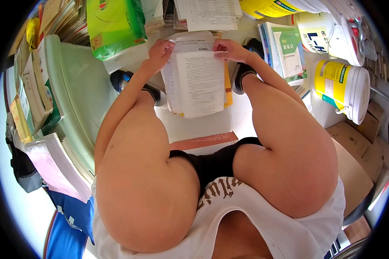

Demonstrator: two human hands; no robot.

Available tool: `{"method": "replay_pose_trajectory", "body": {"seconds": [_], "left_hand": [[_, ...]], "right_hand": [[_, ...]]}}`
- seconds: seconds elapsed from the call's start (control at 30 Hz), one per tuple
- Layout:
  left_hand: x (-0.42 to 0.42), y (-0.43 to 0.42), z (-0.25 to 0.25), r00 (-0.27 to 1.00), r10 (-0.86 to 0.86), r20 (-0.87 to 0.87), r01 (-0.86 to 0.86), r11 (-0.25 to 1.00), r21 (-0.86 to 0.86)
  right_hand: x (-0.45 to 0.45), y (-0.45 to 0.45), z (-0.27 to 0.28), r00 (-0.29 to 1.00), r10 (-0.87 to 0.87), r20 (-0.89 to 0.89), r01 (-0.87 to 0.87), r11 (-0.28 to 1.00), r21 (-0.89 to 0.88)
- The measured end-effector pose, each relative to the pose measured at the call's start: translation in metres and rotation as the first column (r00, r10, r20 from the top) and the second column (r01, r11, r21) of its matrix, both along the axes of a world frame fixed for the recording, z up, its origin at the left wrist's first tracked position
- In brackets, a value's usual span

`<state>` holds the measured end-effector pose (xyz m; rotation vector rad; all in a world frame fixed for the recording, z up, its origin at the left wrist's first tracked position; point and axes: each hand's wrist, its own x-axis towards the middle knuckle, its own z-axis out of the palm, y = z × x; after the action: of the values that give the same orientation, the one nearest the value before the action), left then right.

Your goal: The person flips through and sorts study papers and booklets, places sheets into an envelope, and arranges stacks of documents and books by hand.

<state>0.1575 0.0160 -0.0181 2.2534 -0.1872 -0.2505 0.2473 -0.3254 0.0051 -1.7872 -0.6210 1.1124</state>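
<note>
A printed sheet lies on a stack of papers on the floor between my feet. My left hand is closed at the sheet's upper left corner, fingers curled and pressed together. At the upper right corner, my right hand pinches the same sheet between thumb and fingers. Just above its top edge shows another printed page with a barcode. A yellow envelope or folder sticks out under the stack on the right.
A green tissue pack and a pale green plastic bin stand to the left. White-and-yellow buckets, booklets and cardboard boxes are to the right. More printed papers lie ahead. Below the stack is a red-and-white box.
</note>
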Motion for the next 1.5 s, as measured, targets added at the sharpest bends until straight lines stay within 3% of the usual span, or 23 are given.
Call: {"method": "replay_pose_trajectory", "body": {"seconds": [0.1, 0.23, 0.3, 0.33, 0.4, 0.43, 0.53, 0.6, 0.7, 0.8, 0.87, 0.9, 0.97, 1.0, 1.07, 1.13, 1.17, 1.2, 1.27, 1.37, 1.4, 1.47, 1.5], "left_hand": [[0.000, 0.000, -0.002, 1.000, -0.002, 0.028, 0.005, 0.993, -0.118], [-0.004, -0.014, 0.025, 0.992, -0.044, 0.114, 0.049, 0.998, -0.042], [0.001, -0.023, 0.048, 0.913, -0.349, -0.209, 0.317, 0.932, -0.174], [0.002, -0.029, 0.052, 0.914, -0.350, -0.206, 0.318, 0.932, -0.172], [0.004, -0.040, 0.058, 0.734, -0.445, -0.514, 0.225, 0.872, -0.434], [0.008, -0.039, 0.054, 0.753, -0.440, -0.490, 0.206, 0.864, -0.460], [0.010, -0.040, 0.080, 0.760, -0.443, -0.475, 0.317, 0.891, -0.324], [0.009, -0.040, 0.092, 0.769, -0.459, -0.444, 0.346, 0.884, -0.315], [0.013, -0.032, 0.084, 0.764, -0.449, -0.464, 0.395, 0.893, -0.214], [0.009, -0.024, 0.086, 0.832, -0.365, -0.417, 0.238, 0.915, -0.326], [0.003, -0.018, 0.079, 0.856, -0.045, -0.514, -0.148, 0.933, -0.329], [0.003, -0.021, 0.082, 0.861, -0.045, -0.507, -0.146, 0.932, -0.331], [0.001, -0.025, 0.086, 0.874, 0.212, -0.437, -0.404, 0.817, -0.412], [0.005, -0.021, 0.081, 0.876, 0.214, -0.433, -0.404, 0.816, -0.414], [0.014, -0.009, 0.064, 0.786, -0.027, -0.618, -0.474, 0.615, -0.630], [0.014, -0.006, 0.065, 0.720, -0.059, -0.692, -0.565, 0.530, -0.633], [0.014, -0.005, 0.066, 0.641, -0.099, -0.761, -0.656, 0.443, -0.611], [0.014, -0.003, 0.057, 0.643, -0.100, -0.760, -0.654, 0.445, -0.612], [0.010, 0.001, 0.023, 0.662, 0.150, -0.735, -0.576, 0.729, -0.370], [0.007, 0.006, -0.012, 0.640, 0.180, -0.747, -0.499, 0.837, -0.226], [0.004, 0.006, -0.007, 0.640, 0.182, -0.747, -0.501, 0.835, -0.226], [-0.010, 0.005, 0.003, 0.739, 0.133, -0.661, -0.416, 0.861, -0.292], [-0.013, 0.008, -0.002, 0.733, 0.132, -0.667, -0.417, 0.863, -0.287]], "right_hand": [[-0.003, 0.003, 0.005, 0.999, -0.036, 0.011, 0.035, 0.998, 0.055], [-0.005, 0.012, 0.039, 0.999, -0.030, -0.040, 0.034, 0.995, 0.094], [-0.004, 0.016, 0.040, 0.996, -0.015, -0.085, 0.030, 0.984, 0.174], [-0.003, 0.018, 0.038, 0.997, -0.016, -0.081, 0.030, 0.984, 0.174], [-0.003, 0.021, 0.031, 1.000, 0.001, 0.031, -0.008, 0.973, 0.230], [-0.004, 0.019, 0.030, 0.999, 0.001, 0.037, -0.010, 0.973, 0.232], [0.000, 0.020, 0.039, 0.992, -0.058, 0.110, 0.028, 0.966, 0.256], [-0.007, 0.021, 0.052, 0.979, -0.202, -0.022, 0.202, 0.958, 0.206], [-0.002, 0.020, 0.073, 0.984, -0.162, -0.075, 0.171, 0.976, 0.137], [-0.001, 0.013, 0.087, 0.988, -0.125, -0.095, 0.136, 0.984, 0.117], [-0.003, 0.004, 0.097, 0.986, -0.099, -0.137, 0.097, 0.995, -0.024], [-0.006, 0.001, 0.097, 0.987, -0.138, -0.078, 0.138, 0.990, -0.016], [0.002, -0.009, 0.099, 0.981, -0.191, -0.036, 0.190, 0.981, -0.034], [0.008, -0.015, 0.100, 0.970, -0.243, 0.003, 0.242, 0.969, -0.049], [0.021, -0.019, 0.106, 0.940, -0.332, 0.078, 0.335, 0.942, -0.030], [0.038, -0.015, 0.120, 0.768, -0.637, 0.061, 0.626, 0.768, 0.139], [0.054, -0.017, 0.117, 0.778, -0.612, 0.144, 0.601, 0.791, 0.117], [0.064, -0.011, 0.115, 0.776, -0.614, 0.145, 0.602, 0.790, 0.119], [0.080, 0.006, 0.111, 0.679, -0.681, 0.274, 0.679, 0.725, 0.117], [0.127, 0.007, 0.058, 0.667, -0.627, 0.401, 0.646, 0.756, 0.107], [0.137, 0.012, 0.057, 0.670, -0.625, 0.401, 0.644, 0.758, 0.107], [0.142, 0.019, 0.048, 0.552, -0.477, 0.684, 0.648, 0.761, 0.008], [0.137, 0.023, 0.049, 0.557, -0.480, 0.678, 0.651, 0.759, 0.003]]}}
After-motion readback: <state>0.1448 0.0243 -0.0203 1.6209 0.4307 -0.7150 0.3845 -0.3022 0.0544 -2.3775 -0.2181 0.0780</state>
